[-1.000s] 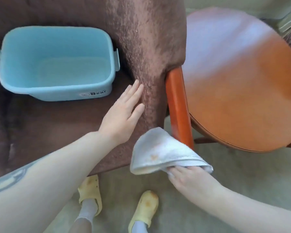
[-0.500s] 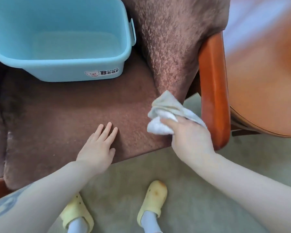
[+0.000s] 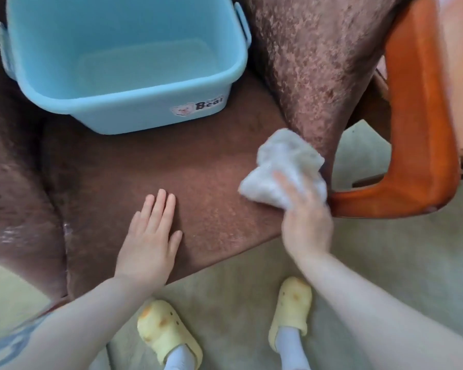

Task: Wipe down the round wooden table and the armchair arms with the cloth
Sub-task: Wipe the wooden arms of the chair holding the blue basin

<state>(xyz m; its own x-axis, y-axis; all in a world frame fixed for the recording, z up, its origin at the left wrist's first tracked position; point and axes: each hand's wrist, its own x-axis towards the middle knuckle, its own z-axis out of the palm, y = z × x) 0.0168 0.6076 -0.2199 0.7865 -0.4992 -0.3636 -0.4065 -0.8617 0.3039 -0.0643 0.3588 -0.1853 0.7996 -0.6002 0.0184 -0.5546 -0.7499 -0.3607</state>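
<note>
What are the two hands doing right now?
Left hand: open, flat on the armchair seat, holding nothing.
Right hand: closed on the white cloth.

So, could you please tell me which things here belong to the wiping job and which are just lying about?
Part of the job:
- cloth, gripped by the right hand
- wooden chair arm
- left hand, flat on the seat cushion

Just lying about:
- blue tub on the seat
- yellow slippers

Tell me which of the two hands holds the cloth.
The right hand grips the white cloth beside the wooden chair arm. The left hand lies flat and empty on the seat.
</note>
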